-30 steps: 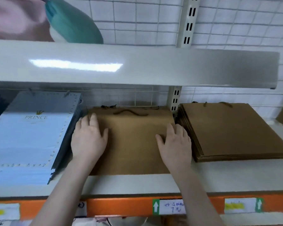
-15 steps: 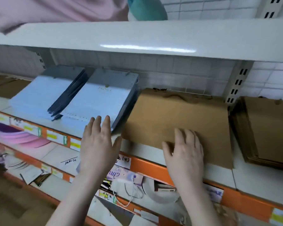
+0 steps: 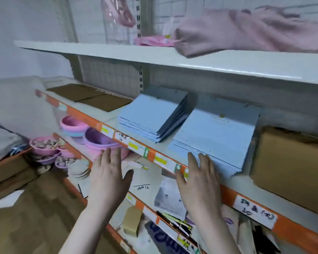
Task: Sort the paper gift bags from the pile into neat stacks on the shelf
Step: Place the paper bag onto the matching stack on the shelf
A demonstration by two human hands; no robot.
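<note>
Left hand (image 3: 109,177) and right hand (image 3: 200,180) are hovering wide and empty off the shelf's orange front edge (image 3: 151,154), the flat pale-blue paper gift bags (image 3: 215,138) lying stacked beside it for squaring.

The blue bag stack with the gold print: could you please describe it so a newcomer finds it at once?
On the orange-edged middle shelf, two pale blue stacks lie side by side. It is the right-hand stack, beside the brown bags; only its top bag shows faint gold lettering.
</note>
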